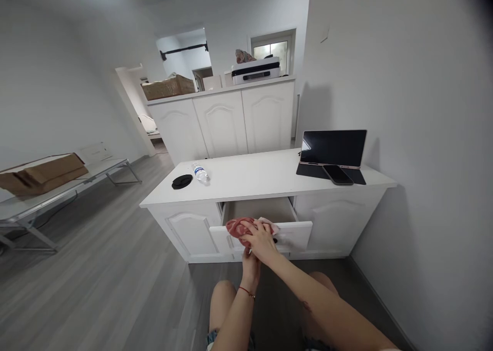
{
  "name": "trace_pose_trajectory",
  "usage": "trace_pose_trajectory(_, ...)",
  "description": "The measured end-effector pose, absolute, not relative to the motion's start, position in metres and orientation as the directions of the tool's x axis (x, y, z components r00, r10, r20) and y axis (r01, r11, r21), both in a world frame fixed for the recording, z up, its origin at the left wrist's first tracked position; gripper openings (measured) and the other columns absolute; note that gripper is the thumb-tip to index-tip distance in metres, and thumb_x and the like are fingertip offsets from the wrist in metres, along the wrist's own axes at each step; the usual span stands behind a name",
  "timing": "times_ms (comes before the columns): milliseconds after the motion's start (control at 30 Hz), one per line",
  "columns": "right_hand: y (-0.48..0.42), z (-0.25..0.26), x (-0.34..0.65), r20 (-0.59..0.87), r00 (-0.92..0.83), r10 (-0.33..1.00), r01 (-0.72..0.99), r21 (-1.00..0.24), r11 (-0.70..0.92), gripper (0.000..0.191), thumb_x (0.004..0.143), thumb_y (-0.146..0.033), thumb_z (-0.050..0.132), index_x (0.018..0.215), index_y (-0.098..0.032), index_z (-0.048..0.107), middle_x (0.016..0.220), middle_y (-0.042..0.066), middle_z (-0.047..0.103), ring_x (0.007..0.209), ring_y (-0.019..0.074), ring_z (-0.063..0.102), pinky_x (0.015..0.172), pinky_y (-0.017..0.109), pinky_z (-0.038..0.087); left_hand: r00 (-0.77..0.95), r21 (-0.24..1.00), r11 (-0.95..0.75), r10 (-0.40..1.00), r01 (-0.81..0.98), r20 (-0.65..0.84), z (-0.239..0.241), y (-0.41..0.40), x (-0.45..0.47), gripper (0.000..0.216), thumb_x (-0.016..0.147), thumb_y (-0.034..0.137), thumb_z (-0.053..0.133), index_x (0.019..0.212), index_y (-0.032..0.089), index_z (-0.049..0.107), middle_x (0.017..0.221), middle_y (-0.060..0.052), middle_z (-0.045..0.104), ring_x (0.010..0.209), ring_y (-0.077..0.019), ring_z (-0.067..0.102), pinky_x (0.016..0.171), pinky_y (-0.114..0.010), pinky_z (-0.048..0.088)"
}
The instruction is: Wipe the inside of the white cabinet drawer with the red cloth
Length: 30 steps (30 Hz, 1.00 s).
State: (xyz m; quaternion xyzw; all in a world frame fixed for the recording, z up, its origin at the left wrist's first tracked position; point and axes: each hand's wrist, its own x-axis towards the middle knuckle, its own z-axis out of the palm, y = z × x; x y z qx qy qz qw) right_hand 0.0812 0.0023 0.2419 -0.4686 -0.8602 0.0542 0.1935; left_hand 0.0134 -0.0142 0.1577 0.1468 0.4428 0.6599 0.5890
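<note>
Right hand (262,239) clutching red-and-pink crumpled cloth (241,227) over front edge of open white wooden drawer (296,234), left hand (250,261) just beneath, grip hidden.

White walls (404,84) and a grey wood-look floor (108,279) surrounded me in the room where I knelt. A low white cabinet (339,222) stood against the right-hand wall, its worktop (254,179) plain and pale. Behind it rose a taller white cupboard (223,122) with three arched doors, a small frosted window (274,49) glowing above it. To my left, a folding metal bench (57,192) ran along the wall. Even daylight filled the space.
</note>
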Motion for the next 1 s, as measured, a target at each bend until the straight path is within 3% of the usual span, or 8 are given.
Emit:
trace_pose_trajectory(133, -0.002, 0.239, 0.122, 0.308, -0.380, 0.872, 0.839, -0.281, 0.465, 0.038, 0.095, -0.018, 0.053, 0.112, -0.038, 0.078, 0.157, -0.005, 0.052, 0.132, 0.0308, 0.042, 0.102, 0.049, 0.033, -0.241, 0.705, 0.101, 0.898, -0.702, -0.368, 0.145, -0.022, 0.008, 0.052, 0.051, 0.036, 0.096, 0.070, 0.022, 0.050, 0.067, 0.003, 0.064, 0.065, -0.0107, 0.062, 0.071, -0.026, 0.049)
trace_pose_trajectory(200, -0.004, 0.237, 0.141, 0.316, -0.342, 0.885, 0.860, -0.273, 0.430, 0.042, 0.091, -0.013, 0.052, 0.111, -0.038, 0.079, 0.155, -0.003, 0.053, 0.131, 0.0321, 0.042, 0.101, 0.050, 0.033, -0.250, 0.696, 0.095, 0.892, -0.712, -0.377, 0.146, -0.021, 0.009, 0.059, 0.045, 0.041, 0.098, 0.067, 0.022, 0.047, 0.062, 0.006, 0.060, 0.060, -0.0078, 0.058, 0.067, -0.022, 0.047)
trace_pose_trajectory(433, -0.012, 0.220, 0.203, 0.460, -0.190, 0.867, 0.915, -0.238, 0.327, 0.046, 0.083, -0.006, 0.051, 0.099, -0.036, 0.083, 0.142, 0.005, 0.062, 0.126, 0.0325, 0.043, 0.097, 0.050, 0.035, -0.261, 0.702, 0.083, 0.893, -0.707, -0.367, 0.150, -0.022, 0.010, 0.061, 0.042, 0.044, 0.100, 0.067, 0.021, 0.049, 0.067, 0.005, 0.064, 0.062, -0.0073, 0.061, 0.068, -0.023, 0.049)
trace_pose_trajectory(633, -0.020, 0.178, 0.221, 0.590, -0.001, 0.807, 0.942, -0.270, 0.198, 0.044, 0.090, -0.010, 0.047, 0.101, -0.032, 0.083, 0.132, 0.012, 0.060, 0.127, 0.0333, 0.042, 0.107, 0.053, 0.036, -0.235, 0.691, 0.128, 0.883, -0.712, -0.406, 0.155, -0.024, 0.010, 0.061, 0.044, 0.042, 0.100, 0.070, 0.022, 0.048, 0.069, 0.005, 0.065, 0.065, -0.0101, 0.067, 0.069, -0.024, 0.049)
trace_pose_trajectory(833, -0.022, 0.122, 0.199, 0.571, 0.194, 0.798, 0.854, -0.498, 0.149, 0.041, 0.088, -0.014, 0.042, 0.107, -0.021, 0.078, 0.124, 0.017, 0.053, 0.131, 0.0363, 0.039, 0.114, 0.061, 0.034, -0.244, 0.721, 0.181, 0.862, -0.669, -0.443, 0.165, -0.027, 0.012, 0.057, 0.049, 0.041, 0.098, 0.073, 0.022, 0.050, 0.077, 0.004, 0.067, 0.068, -0.0114, 0.070, 0.070, -0.025, 0.045)
trace_pose_trajectory(1000, -0.026, 0.092, 0.168, 0.384, 0.364, 0.849, 0.683, -0.729, 0.038, 0.040, 0.087, -0.022, 0.041, 0.119, -0.016, 0.065, 0.133, 0.020, 0.046, 0.135, 0.0376, 0.038, 0.114, 0.060, 0.035, -0.253, 0.747, 0.210, 0.854, -0.631, -0.454, 0.174, -0.030, 0.012, 0.056, 0.052, 0.042, 0.096, 0.070, 0.022, 0.047, 0.071, 0.005, 0.064, 0.065, -0.0103, 0.067, 0.069, -0.024, 0.044)
